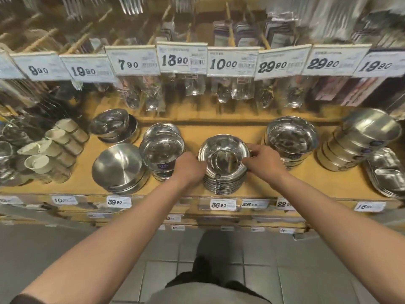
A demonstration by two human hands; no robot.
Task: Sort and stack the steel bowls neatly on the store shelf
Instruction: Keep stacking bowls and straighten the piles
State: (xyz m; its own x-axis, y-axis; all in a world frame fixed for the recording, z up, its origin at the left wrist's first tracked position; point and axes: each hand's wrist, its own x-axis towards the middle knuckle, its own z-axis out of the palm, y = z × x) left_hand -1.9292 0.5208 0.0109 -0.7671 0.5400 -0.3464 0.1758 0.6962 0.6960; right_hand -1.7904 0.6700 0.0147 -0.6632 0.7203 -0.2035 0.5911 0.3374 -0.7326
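Shiny steel bowl stack (223,172), upright, mid-shelf

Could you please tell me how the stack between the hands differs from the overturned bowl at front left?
The stack sits mouth-up; the overturned bowl shows its base. The stack has many thin nested rims; the bowl tops only a few pieces. Both hands touch the stack; the bowl is untouched. Both are steel, on the shelf.

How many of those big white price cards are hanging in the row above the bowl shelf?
9: eight readable, left to right 9.90, 19.80, 7.90, 13.90, 10.00, 29.90, 29.90, 18.90, plus a cut-off card far left. More may lie outside the frame.
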